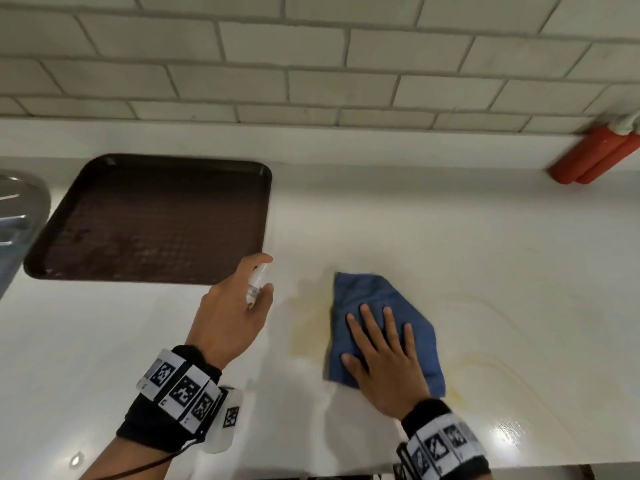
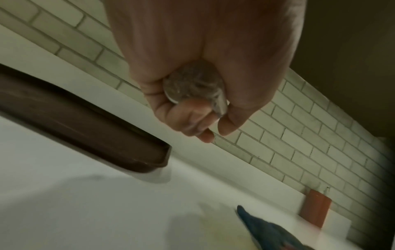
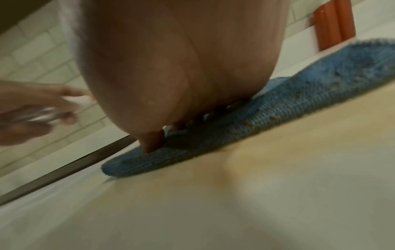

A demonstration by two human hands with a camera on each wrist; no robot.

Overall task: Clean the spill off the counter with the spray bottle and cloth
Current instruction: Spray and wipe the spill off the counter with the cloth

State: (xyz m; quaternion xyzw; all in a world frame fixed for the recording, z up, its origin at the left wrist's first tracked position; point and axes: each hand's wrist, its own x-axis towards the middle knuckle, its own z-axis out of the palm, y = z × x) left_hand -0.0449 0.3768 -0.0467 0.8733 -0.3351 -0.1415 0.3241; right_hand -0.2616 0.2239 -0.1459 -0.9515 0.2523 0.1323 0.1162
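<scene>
A blue cloth (image 1: 374, 299) lies flat on the white counter (image 1: 485, 254) over a yellowish spill (image 1: 308, 327). My right hand (image 1: 381, 344) presses on it with straight, spread fingers; the right wrist view shows the palm on the cloth (image 3: 299, 101). My left hand (image 1: 235, 313) hovers left of the spill and grips a small clear spray bottle (image 1: 257, 282), its nozzle pointing away from me. In the left wrist view the bottle's round base (image 2: 192, 84) shows inside the curled fingers. Faint yellow streaks (image 1: 485, 362) curve across the counter right of the cloth.
A dark brown tray (image 1: 156, 220) sits on the counter at the back left. A metal sink edge (image 1: 20, 209) shows at the far left. An orange object (image 1: 595, 157) stands against the tiled wall (image 1: 311, 64) at the back right.
</scene>
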